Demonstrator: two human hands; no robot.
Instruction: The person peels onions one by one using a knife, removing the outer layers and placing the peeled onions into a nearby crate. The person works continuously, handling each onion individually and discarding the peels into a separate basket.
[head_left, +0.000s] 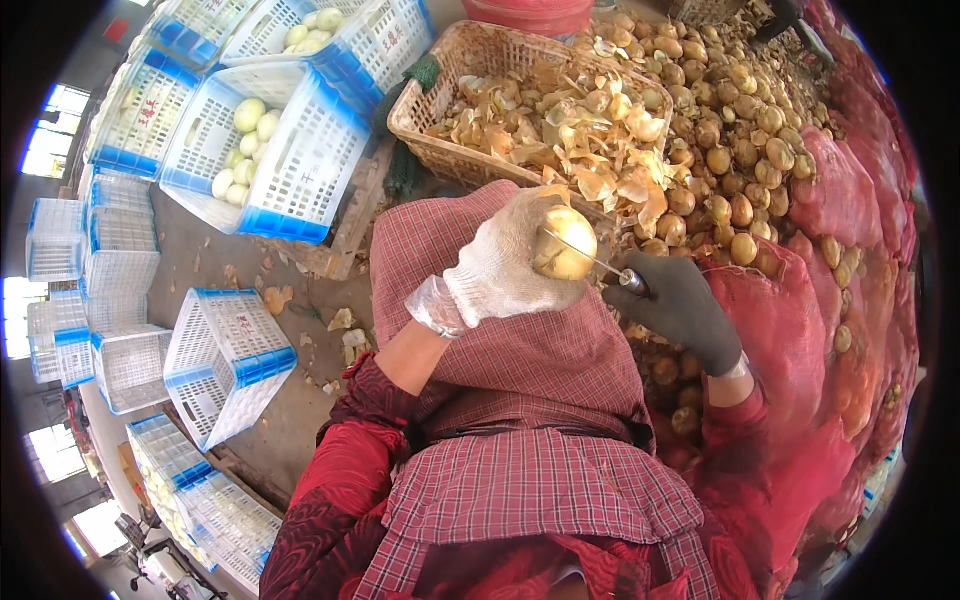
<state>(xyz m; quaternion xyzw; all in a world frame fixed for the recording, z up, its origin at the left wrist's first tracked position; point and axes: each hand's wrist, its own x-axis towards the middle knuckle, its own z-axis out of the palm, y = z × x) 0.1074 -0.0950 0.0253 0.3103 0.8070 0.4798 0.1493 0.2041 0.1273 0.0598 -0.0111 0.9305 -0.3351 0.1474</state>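
Note:
My left hand (499, 259), in a white knit glove, grips a yellow onion (566, 244) above my checked apron. The onion's skin looks pale and shiny. A dark grey glove covers my right hand (679, 307), which holds a small knife (632, 281) by its metal handle. The thin blade lies across the face of the onion; how deep it sits cannot be told. Just beyond both hands stands a tan plastic crate (480, 161) heaped with loose onion skins (555, 124).
A pile of unpeeled onions (720, 112) spreads at the far right, beside red mesh sacks (772, 322). Peeled onions (244, 154) lie in a blue and white crate (300, 150) at the left. Another such crate (232, 360) rests on the floor, with stacked crates (120, 247) behind.

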